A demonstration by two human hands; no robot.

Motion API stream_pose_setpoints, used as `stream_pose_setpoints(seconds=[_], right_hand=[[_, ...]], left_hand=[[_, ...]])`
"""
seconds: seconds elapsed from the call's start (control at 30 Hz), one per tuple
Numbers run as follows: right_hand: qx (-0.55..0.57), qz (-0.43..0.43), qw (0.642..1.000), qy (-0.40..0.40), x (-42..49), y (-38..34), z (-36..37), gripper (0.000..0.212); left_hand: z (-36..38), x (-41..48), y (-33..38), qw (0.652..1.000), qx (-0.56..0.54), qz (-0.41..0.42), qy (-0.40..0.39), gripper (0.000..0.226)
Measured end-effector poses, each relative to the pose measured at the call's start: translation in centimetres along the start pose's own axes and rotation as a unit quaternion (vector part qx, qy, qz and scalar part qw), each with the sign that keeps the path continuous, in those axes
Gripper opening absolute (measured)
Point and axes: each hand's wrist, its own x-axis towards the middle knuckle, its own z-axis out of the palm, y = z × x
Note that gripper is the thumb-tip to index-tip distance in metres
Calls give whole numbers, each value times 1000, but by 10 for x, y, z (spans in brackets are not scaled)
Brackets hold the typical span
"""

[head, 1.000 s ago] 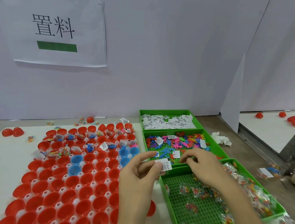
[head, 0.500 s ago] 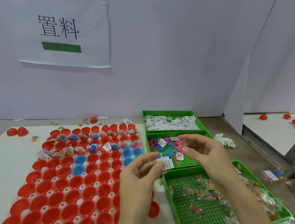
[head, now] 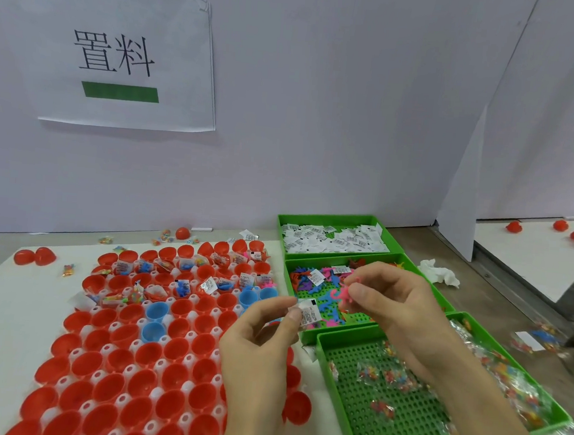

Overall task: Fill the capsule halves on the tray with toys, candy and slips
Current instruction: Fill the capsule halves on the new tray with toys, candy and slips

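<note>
Slip (head: 309,313) is pinched between thumb and forefinger of the left hand (head: 261,345), held just over the gap between the tray and the bins. A pink toy (head: 341,295) is pinched at the fingertips of the right hand (head: 395,305), above the toy bin (head: 442,294).

The tray (head: 77,353) is set on the white surface, left of the three green bins. Far rows of capsule halves (head: 179,346) are loaded; near rows are seen empty.

Step in hand: toy and slip are to be placed in one empty half.
- The next empty half bordering the filled rows should be targeted, so no cup is skipped.
- Items should be released low inside the cup. The slip is thin, flat paper and is easily flicked out.
- The toy looks like soft, spiky moulded plastic, possibly rubbery; detail is blurred. Limbs should be tucked below the rim.
- A candy packet (head: 393,376), crinkly clear film, is needed after, from the perforated candy bin (head: 344,386).

Halves are glossy, rounded shells, mostly red, a few blue (head: 156,310).
</note>
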Motion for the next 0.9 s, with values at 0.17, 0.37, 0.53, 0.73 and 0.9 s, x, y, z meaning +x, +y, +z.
stream_pose_setpoints(seconds=[0.17, 0.37, 0.53, 0.73, 0.9], right_hand=[[-69, 19, 996, -59, -3, 2, 10, 13], [-96, 13, 995, -13, -2, 3, 13, 17], [-95, 9, 995, -21, -3, 4, 18, 18], [-94, -26, 995, -11, -4, 3, 21, 14], [-98, -26, 995, -19, -5, 2, 21, 16]], left_hand=[[1, -2, 4, 999, -18, -19, -27, 16], [2, -2, 7, 992, -80, -66, -76, 20], [2, -3, 9, 983, -133, -99, -82, 27], [1, -4, 9, 963, -186, -170, -97, 30], [1, -4, 9, 963, -180, -177, -99, 31]])
